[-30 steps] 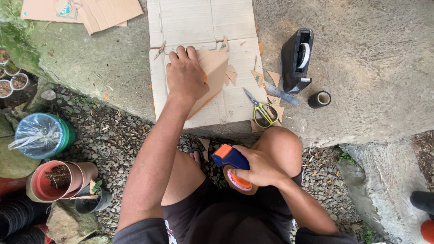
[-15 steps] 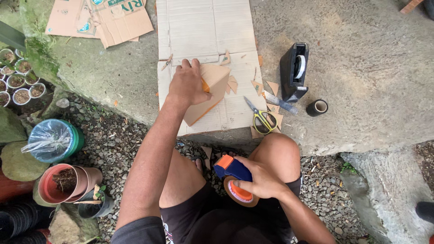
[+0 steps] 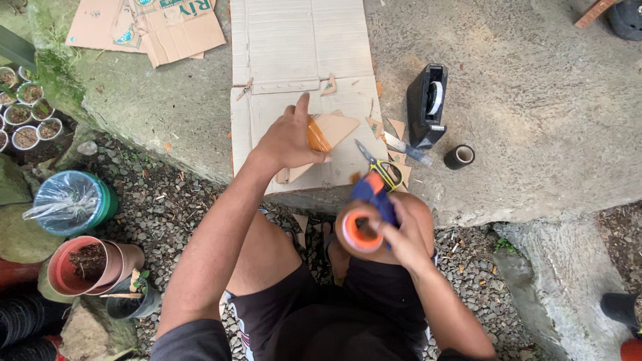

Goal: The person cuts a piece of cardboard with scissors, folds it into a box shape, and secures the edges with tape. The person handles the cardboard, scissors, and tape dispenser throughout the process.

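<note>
Head view: tape roll lifted toward the cardboard.
Right hand [image 3: 408,234] grips the tape dispenser [image 3: 364,224] — now raised; left hand [image 3: 289,140] presses the cardboard piece [image 3: 334,130], fingers spread.

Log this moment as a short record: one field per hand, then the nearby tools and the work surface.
left hand: pressed flat on a folded cardboard piece, fingers spread
right hand: holds a tape dispenser with an orange roll, lifted above the knee
scissors: yellow handles, lying on the cardboard sheet
desk tape dispenser: black, on the concrete slab
black tape roll: beside it
</note>
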